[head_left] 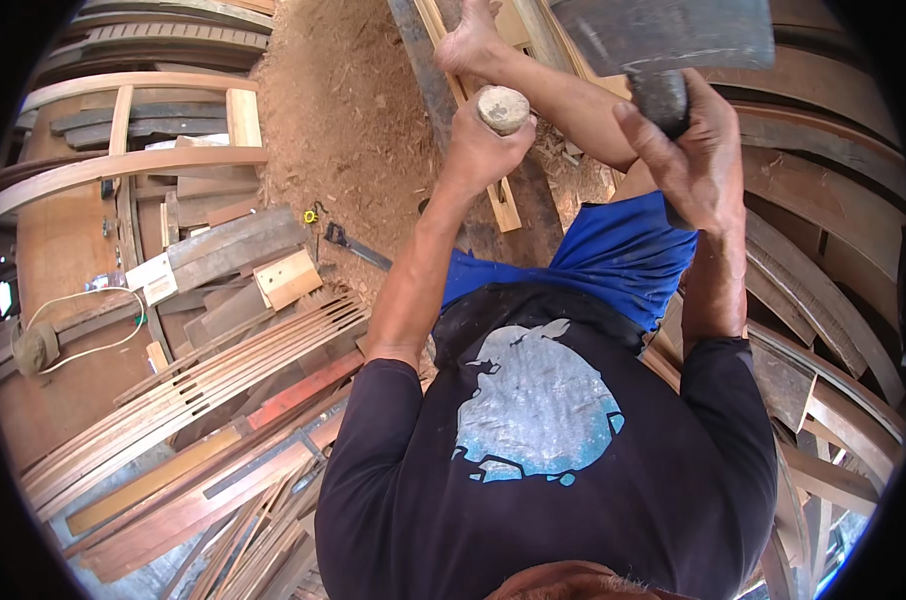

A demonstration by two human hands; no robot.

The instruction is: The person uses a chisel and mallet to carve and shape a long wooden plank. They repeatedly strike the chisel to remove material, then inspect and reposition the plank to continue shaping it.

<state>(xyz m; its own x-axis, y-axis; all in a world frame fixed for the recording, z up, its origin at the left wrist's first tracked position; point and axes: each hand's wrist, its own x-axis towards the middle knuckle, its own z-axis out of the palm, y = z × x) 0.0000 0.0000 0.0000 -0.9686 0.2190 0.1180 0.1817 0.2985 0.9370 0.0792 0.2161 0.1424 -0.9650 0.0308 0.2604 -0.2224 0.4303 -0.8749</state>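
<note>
My left hand (pixel 486 143) is closed around an upright chisel, with the pale, battered end of its wooden handle (pixel 503 110) showing above the fist. The chisel's blade is hidden below the hand. Raised at the upper right, my right hand (pixel 695 158) grips the dark handle (pixel 660 103) of a mallet. Its broad, scuffed grey head (pixel 668 38) is partly cut off by the top of the view. Beneath the left hand runs a narrow light wooden board (pixel 506 208), next to my outstretched bare leg (pixel 563 100).
A handsaw (pixel 351 245) and a yellow tape measure (pixel 312 215) lie to the left, near wood shavings (pixel 348 120). Long strips of timber (pixel 213 385) are stacked at the lower left. A curved wooden frame (pixel 133 165) stands at the upper left, and curved planks (pixel 823 200) fill the right.
</note>
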